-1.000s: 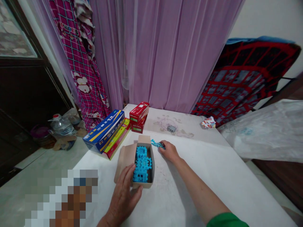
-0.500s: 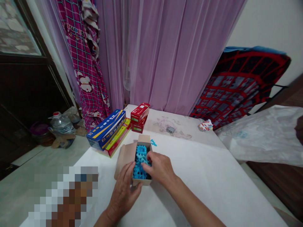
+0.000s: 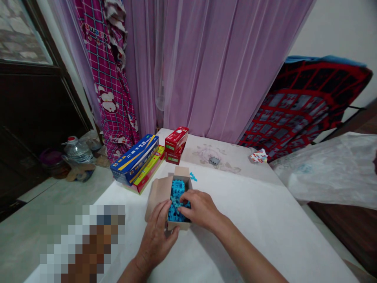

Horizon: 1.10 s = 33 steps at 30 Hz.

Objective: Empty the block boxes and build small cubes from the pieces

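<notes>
1. The box (image 3: 179,226) in front of me is plain light-brown card, narrow and open-topped. It lies flat on the white tabletop (image 3: 253,220), its long sides running away from me. Its wide flap is folded out to my left, and a small flap stands out at the far end.
2. The blue pieces (image 3: 177,186) I have inside it are notched, lying jumbled and overlapping; some are hidden.
3. The loose piece (image 3: 193,177), small, blue and notched, lies on the tabletop just beyond the box's far right corner.
</notes>
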{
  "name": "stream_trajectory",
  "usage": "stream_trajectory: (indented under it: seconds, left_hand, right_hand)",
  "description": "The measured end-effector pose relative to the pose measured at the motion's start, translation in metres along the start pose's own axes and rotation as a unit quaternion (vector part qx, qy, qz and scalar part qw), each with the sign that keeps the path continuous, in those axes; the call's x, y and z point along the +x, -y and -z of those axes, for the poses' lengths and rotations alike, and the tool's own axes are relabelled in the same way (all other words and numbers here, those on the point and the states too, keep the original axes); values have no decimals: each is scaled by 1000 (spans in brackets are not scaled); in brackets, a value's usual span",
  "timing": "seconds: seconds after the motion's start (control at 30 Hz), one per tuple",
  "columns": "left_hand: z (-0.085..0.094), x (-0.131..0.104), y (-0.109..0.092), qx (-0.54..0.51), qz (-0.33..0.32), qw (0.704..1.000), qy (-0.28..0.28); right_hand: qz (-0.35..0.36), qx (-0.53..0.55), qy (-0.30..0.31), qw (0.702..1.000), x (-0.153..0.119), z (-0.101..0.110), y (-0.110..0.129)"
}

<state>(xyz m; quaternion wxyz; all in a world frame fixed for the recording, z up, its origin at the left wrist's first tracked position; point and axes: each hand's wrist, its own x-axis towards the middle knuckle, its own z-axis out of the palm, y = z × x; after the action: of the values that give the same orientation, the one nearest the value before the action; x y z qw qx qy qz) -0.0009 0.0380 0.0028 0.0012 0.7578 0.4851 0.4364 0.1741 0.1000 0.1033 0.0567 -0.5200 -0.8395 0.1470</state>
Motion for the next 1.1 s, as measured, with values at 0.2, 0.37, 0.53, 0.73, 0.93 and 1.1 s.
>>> stream_trajectory:
  seconds: [0.2,0.37,0.53,0.73,0.93,1.1]
  left_hand:
    - [-1,-1,1,-6,11,1000,6]
    - [0,0,1,-8,10,1000,6]
    - [1,1,0,-5,10,1000,8]
    - [0,0,0,-8,10,1000,9]
    - [0,2,0,-7,0,1000,-1]
    - [1,2,-1,-1,-7,1000,-3]
  right_hand:
    - [-14,-53,2,998,10,-4,11]
    - [-35,-60,-3,998,10,0,16]
    - [61,-7,18,998,10,4,2]
    - [54,-36,34,997,15,-2,4]
    - [12,-78,22,997,17,-5,19]
    - [-2,-63,31,998,16,-1,20]
